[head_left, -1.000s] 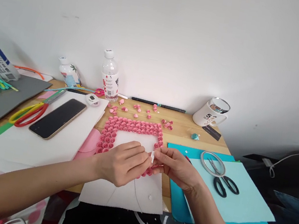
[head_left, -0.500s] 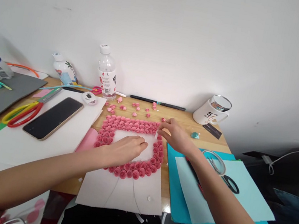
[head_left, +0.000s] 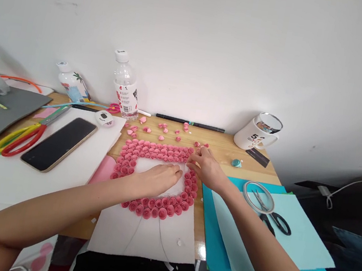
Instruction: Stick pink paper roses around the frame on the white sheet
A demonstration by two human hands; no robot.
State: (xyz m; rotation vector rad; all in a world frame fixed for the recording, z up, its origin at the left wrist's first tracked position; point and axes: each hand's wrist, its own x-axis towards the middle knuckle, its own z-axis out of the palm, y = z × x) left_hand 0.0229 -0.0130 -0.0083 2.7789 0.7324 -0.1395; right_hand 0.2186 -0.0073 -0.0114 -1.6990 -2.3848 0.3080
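Observation:
A white card (head_left: 143,235) lies at the table's front edge with a ring of small pink paper roses (head_left: 160,151) glued on it. My left hand (head_left: 159,179) rests inside the ring, fingers together and pressing on the bare white middle. My right hand (head_left: 206,166) is at the ring's upper right corner, fingertips pinched together by the roses there; what they hold is too small to make out. Loose pink roses (head_left: 163,127) lie scattered on the wood behind the card.
Left: a black phone (head_left: 58,143) on white sheets, red-and-yellow scissors (head_left: 20,139). Behind: two bottles (head_left: 125,85), a black pen (head_left: 190,123), a white mug (head_left: 256,134). Right: blue paper sheets (head_left: 289,237) with black scissors (head_left: 273,218) and a grey ring.
My hands parted from a pinch in front of the card. The right reached up to the ring's upper right corner and drew slightly back; the left settled inside the ring.

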